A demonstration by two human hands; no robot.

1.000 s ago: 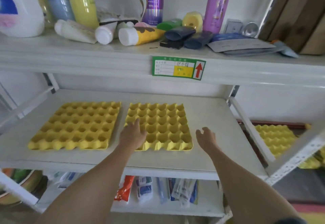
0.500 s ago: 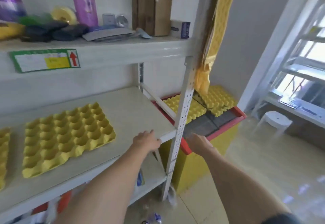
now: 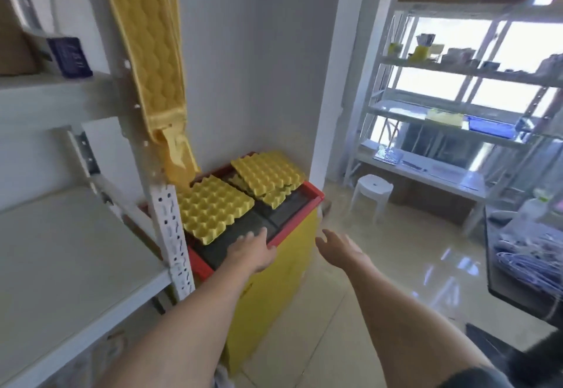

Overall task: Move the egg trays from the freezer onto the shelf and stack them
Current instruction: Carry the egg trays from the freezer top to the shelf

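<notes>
**Reaching for the egg trays on the freezer**

Both my hands are empty, fingers spread wide. My left hand [image 3: 254, 252] hovers over the front edge of the freezer [image 3: 275, 284], a yellow chest with a red rim; my right hand [image 3: 339, 249] is in the air just beyond its front corner. On the freezer's lid lie one single egg tray [image 3: 213, 208] nearest my left hand and, behind it, an untidy pile [image 3: 268, 177] of what looks like two or three. The shelf [image 3: 61, 265] is beside the freezer, bare where visible. I judge it best to take the near tray by opposite edges and lift it level.
</notes>
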